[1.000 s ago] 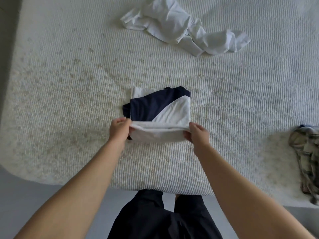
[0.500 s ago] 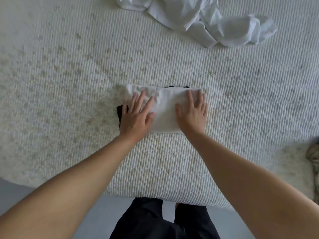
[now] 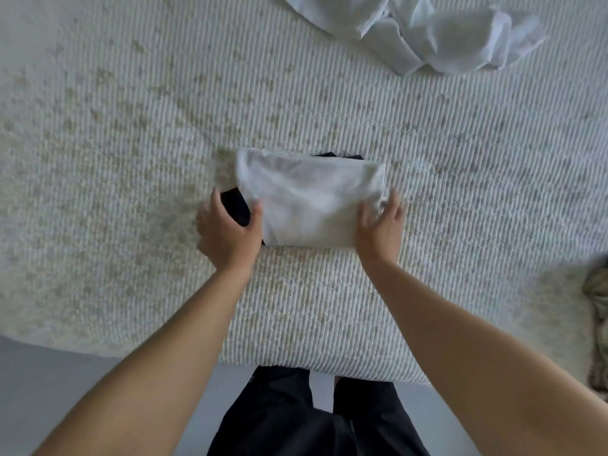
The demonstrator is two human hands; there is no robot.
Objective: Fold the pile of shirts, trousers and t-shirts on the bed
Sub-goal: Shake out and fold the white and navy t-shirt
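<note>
A folded white and navy t-shirt (image 3: pixel 309 199) lies as a compact rectangle in the middle of the cream ribbed bed cover (image 3: pixel 131 159), white side up, with navy cloth showing at its left and far edges. My left hand (image 3: pixel 228 233) grips its left end, thumb on the white top and fingers round the navy part. At the right end my right hand (image 3: pixel 380 227) holds the bundle, thumb on top and fingers along the side; the fingertips are blurred.
A crumpled white shirt (image 3: pixel 444 34) lies at the far right of the bed. A plaid garment (image 3: pixel 597 301) pokes in at the right edge. The bed's near edge (image 3: pixel 296 366) runs just in front of my dark trousers (image 3: pixel 296 419); grey floor lies to the left.
The near half of the t-shirt was folded away from me over the navy side. Both hands pressed flat on top, then slid outward to take hold of its two ends.
</note>
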